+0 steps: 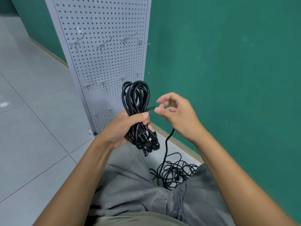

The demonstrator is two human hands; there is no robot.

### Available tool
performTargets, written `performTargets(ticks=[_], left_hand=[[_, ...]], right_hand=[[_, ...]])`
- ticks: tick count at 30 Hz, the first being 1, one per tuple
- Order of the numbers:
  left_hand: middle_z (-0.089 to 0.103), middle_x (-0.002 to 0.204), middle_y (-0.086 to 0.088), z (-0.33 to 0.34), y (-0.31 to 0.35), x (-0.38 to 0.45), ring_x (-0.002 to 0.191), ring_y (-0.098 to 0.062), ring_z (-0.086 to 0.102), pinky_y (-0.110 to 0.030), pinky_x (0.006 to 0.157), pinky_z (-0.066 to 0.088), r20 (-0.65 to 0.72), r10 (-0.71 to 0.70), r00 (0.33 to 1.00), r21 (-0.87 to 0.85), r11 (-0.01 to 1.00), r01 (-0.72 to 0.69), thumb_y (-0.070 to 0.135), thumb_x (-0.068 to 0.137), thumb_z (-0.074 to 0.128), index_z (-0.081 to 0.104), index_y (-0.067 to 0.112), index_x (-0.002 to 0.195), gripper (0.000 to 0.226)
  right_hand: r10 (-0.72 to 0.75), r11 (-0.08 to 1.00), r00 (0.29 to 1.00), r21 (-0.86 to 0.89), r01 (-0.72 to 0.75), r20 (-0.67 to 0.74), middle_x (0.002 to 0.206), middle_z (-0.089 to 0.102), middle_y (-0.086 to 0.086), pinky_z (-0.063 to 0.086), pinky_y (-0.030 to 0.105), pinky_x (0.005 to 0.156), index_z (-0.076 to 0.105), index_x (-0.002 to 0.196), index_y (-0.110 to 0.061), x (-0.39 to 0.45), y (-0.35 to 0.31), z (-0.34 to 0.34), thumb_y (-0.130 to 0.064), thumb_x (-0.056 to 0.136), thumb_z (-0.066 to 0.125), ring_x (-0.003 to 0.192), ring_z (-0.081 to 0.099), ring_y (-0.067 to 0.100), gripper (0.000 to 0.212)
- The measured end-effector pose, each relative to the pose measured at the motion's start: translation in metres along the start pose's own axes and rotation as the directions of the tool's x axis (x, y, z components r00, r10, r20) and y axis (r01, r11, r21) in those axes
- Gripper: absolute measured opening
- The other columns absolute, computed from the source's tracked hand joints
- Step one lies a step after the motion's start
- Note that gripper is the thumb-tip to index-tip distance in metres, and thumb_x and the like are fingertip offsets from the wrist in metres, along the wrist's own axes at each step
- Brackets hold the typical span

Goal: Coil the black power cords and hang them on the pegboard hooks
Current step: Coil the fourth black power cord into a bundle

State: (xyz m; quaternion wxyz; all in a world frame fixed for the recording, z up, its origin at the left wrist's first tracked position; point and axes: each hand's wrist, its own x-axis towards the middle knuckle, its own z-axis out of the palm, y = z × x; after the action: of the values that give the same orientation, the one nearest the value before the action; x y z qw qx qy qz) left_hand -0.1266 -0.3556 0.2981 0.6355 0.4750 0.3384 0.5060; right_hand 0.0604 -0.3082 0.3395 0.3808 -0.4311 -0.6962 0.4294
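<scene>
1. Here, in the head view, the left hand (pixel 128 126) clenches the coiled cord (pixel 136 101) at its waist, just in front of the pegboard (pixel 104 66), likely so the loops cannot spring apart.
2. The right hand (pixel 175 113), right of the pegboard, pinches the cord's free tail (pixel 151 108), probably to wrap it around the bundle.
3. Below the pegboard's right edge, a loose tangle of cord (pixel 175 172) lies on the floor (pixel 32 128).
4. The hooks (pixel 104 44) on the pegboard hang bare, waiting.
</scene>
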Motion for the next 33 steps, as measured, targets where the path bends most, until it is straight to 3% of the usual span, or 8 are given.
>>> performTargets(ticks=[6, 10, 14, 18, 22, 24, 28, 33], left_hand=[[0.05, 0.07, 0.003, -0.001, -0.001, 0.001, 0.075, -0.018, 0.058, -0.037, 0.081, 0.045, -0.089, -0.042, 0.995, -0.149, 0.988, 0.028, 0.022, 0.093, 0.06, 0.048, 0.014, 0.083, 0.017], [0.05, 0.067, 0.0, 0.001, -0.005, 0.003, 0.071, -0.019, 0.058, -0.03, 0.069, 0.051, -0.116, -0.075, 0.99, -0.047, 0.996, 0.07, 0.008, 0.102, 0.055, 0.048, 0.012, 0.075, 0.027], [0.056, 0.068, -0.006, 0.01, -0.014, 0.006, 0.069, -0.02, 0.064, -0.027, 0.061, 0.053, -0.124, -0.092, 0.988, 0.135, 0.985, 0.108, -0.009, 0.093, 0.056, 0.055, 0.01, 0.07, 0.031], [0.06, 0.074, -0.007, 0.023, -0.025, 0.007, 0.076, -0.023, 0.067, -0.035, 0.073, 0.057, -0.052, -0.137, 0.989, 0.158, 0.977, 0.144, -0.001, 0.096, 0.062, 0.06, 0.01, 0.078, 0.021], [0.069, 0.087, -0.007, 0.03, -0.027, 0.007, 0.087, -0.025, 0.069, -0.04, 0.083, 0.058, -0.028, -0.118, 0.993, 0.152, 0.981, 0.121, 0.007, 0.1, 0.063, 0.074, 0.021, 0.093, 0.019], [0.071, 0.094, -0.006, 0.028, -0.026, 0.007, 0.094, -0.023, 0.069, -0.044, 0.091, 0.057, -0.016, -0.093, 0.996, 0.209, 0.973, 0.095, 0.013, 0.098, 0.066, 0.071, 0.014, 0.106, 0.009], [0.073, 0.111, -0.013, 0.027, -0.022, 0.007, 0.114, -0.024, 0.066, -0.047, 0.109, 0.048, 0.014, -0.096, 0.995, 0.242, 0.966, 0.09, 0.019, 0.09, 0.068, 0.071, 0.007, 0.112, 0.026], [0.069, 0.09, -0.018, 0.026, -0.024, 0.007, 0.093, -0.028, 0.071, -0.049, 0.093, 0.054, 0.079, -0.11, 0.991, 0.157, 0.983, 0.097, 0.005, 0.097, 0.059, 0.057, -0.01, 0.102, 0.016]], right_hand=[[0.107, 0.993, 0.994, 0.046, -0.106, -0.022, 0.072, 0.07, 0.006, 0.052, 0.022, 0.064, 0.067, 0.089, -0.01, -0.01, 0.013, -0.004, -0.014, 0.093, 0.073, 0.06, 0.063, 0.012, 0.008], [0.158, 0.959, 0.987, 0.243, -0.147, -0.026, 0.072, 0.07, 0.007, 0.054, 0.026, 0.07, 0.068, 0.091, -0.007, -0.022, 0.022, -0.005, -0.011, 0.097, 0.067, 0.067, 0.063, 0.017, 0.007], [0.163, 0.862, 0.986, 0.49, -0.132, -0.02, 0.091, 0.072, 0.0, 0.055, 0.038, 0.099, 0.066, 0.089, -0.011, -0.03, 0.018, 0.003, -0.018, 0.1, 0.06, 0.095, 0.069, 0.014, 0.014], [0.142, 0.902, 0.989, 0.417, -0.108, -0.051, 0.145, 0.057, -0.004, 0.039, 0.04, 0.118, 0.063, 0.088, -0.015, -0.031, 0.003, 0.011, -0.025, 0.103, 0.055, 0.122, 0.059, -0.005, 0.02], [0.111, 0.926, 0.991, 0.37, -0.076, -0.075, 0.156, 0.043, -0.003, 0.043, 0.018, 0.106, 0.059, 0.084, -0.016, -0.03, -0.013, 0.015, -0.024, 0.105, 0.053, 0.121, 0.047, -0.021, 0.023], [0.086, 0.95, 0.992, 0.307, -0.054, -0.093, 0.157, 0.043, -0.003, 0.04, 0.012, 0.101, 0.058, 0.084, -0.017, -0.029, -0.02, 0.016, -0.024, 0.105, 0.053, 0.131, 0.044, -0.013, 0.023], [0.004, 0.984, 0.993, 0.177, 0.016, -0.115, 0.155, 0.046, -0.004, 0.035, 0.033, 0.119, 0.059, 0.089, -0.014, -0.022, -0.024, 0.019, -0.021, 0.106, 0.051, 0.138, 0.047, 0.005, 0.02], [-0.054, 0.992, 0.994, 0.109, 0.065, -0.098, 0.147, 0.052, -0.01, 0.04, 0.054, 0.114, 0.052, 0.097, -0.016, -0.014, -0.021, 0.024, -0.024, 0.108, 0.047, 0.117, 0.064, 0.007, 0.015]])
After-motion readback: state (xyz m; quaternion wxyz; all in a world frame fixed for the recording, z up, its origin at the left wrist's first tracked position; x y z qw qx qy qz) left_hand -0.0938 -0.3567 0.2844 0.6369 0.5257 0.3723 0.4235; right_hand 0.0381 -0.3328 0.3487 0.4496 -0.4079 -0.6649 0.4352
